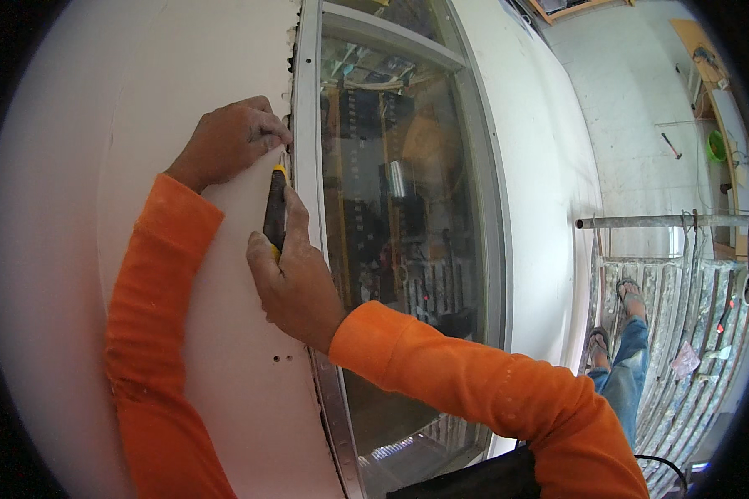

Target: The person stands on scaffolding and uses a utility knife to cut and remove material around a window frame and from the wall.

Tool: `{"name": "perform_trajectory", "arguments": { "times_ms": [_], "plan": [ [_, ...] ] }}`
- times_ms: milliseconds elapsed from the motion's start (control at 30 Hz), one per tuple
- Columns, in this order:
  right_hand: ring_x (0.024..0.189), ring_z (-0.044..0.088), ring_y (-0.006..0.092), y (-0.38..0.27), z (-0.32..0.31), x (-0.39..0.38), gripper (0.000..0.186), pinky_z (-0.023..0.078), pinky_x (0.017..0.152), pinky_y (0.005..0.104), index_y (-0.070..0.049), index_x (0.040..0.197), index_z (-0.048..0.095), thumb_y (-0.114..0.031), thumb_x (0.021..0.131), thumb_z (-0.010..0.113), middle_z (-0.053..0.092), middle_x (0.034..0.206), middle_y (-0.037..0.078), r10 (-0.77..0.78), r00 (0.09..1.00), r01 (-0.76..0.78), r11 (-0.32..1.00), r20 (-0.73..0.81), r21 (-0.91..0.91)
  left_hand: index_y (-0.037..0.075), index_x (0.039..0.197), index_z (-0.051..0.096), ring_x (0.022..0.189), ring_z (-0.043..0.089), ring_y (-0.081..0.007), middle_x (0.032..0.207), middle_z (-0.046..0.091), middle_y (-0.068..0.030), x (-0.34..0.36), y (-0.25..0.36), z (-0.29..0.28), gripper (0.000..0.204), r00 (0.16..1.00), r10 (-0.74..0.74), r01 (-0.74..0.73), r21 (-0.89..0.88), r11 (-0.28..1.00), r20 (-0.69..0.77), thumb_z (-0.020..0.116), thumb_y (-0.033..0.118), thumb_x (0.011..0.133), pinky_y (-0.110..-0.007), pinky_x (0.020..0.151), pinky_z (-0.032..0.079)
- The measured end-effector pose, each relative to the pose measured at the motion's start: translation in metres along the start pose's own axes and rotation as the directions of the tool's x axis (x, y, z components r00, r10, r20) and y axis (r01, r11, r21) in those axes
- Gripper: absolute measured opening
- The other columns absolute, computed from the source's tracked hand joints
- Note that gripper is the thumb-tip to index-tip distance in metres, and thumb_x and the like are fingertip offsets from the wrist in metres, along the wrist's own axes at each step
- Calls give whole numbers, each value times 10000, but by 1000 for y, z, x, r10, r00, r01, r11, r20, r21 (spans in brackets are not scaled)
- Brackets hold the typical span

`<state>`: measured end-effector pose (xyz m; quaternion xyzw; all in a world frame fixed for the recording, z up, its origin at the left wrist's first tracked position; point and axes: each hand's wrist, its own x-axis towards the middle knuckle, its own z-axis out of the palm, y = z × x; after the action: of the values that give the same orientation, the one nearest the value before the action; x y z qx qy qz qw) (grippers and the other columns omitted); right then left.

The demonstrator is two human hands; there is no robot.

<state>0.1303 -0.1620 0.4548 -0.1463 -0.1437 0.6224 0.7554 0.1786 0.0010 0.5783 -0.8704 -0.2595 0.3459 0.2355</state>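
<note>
My right hand is wrapped round a black and yellow utility knife. Its tip points up into the ragged gap between the white wall panel and the grey metal window frame. Just above the tip, my left hand rests against the panel's edge. Its fingers are bent and pinched together at the gap; whatever they hold is hidden. Behind the frame, the glass pane shows reflections. Both my arms wear orange sleeves.
My feet stand on a paint-spattered slatted platform at the right. A metal pipe crosses beside it. Beyond, on the floor below, lies a hammer-like tool, with a green basket by a wooden table.
</note>
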Motion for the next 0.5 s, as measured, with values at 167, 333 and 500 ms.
{"name": "perform_trajectory", "arguments": {
  "times_ms": [167,333,500],
  "plan": [
    [861,643,551,2,2,12,738,505,793,551,54,1508,39,-298,994,436,643,899,377,29,999,-32,998,-46,-60,138,982,783,891,646,-215,970,688,-24,3,2,-6,174,997,-12,16,-61,998,71,685,243,884,-366,839,514],
    [570,618,294,3,15,11,711,509,599,413,121,1480,42,-252,1003,414,607,657,192,-62,989,49,994,-132,-100,46,949,760,903,659,-293,952,686,-120,5,6,-13,236,991,-35,44,-70,997,132,696,244,838,-383,848,515],
    [564,605,298,2,15,14,673,487,586,421,156,1449,74,-219,1000,407,596,665,200,-88,985,70,991,-152,-118,21,955,758,868,665,-307,942,697,-151,6,1,-12,254,990,25,-9,-115,993,140,684,241,851,-397,823,516]
  ]
}}
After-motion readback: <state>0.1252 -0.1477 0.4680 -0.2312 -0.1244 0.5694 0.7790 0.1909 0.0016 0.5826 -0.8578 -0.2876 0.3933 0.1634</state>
